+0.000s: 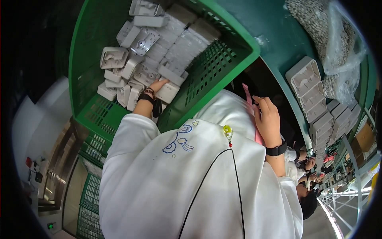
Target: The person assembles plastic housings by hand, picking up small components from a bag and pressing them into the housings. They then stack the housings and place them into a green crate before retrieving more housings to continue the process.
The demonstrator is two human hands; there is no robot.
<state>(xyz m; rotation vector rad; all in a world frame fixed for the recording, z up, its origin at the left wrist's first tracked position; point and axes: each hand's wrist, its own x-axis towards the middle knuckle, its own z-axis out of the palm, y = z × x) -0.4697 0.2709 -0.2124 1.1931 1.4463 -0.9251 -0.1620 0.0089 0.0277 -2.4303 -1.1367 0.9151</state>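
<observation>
Head view shows our left hand [158, 84] reaching down inside a large green crate [91, 44], its fingers against a white casing [168, 93] near the crate's inner wall; we cannot tell whether that grip is closed on it, since the fingertips are hidden. Around it lie more loose white casings [114, 58], heaped at various angles, beside rows of plastic-wrapped packs [186, 44]. Our right hand [268, 119] is outside the crate, its grip loosely parted, thumb away from the bent fingers, with nothing visible between them; a pink strip [247, 93] runs just beside it.

To our right, the green surface [270, 28] carries a line of white open-topped housings [303, 77] and a clear bag [336, 59] by a pile of small greyish pieces [304, 18]. Beyond, other people [308, 201] sit near metal framing [356, 175]; at lower left stand stacked green crates [88, 211].
</observation>
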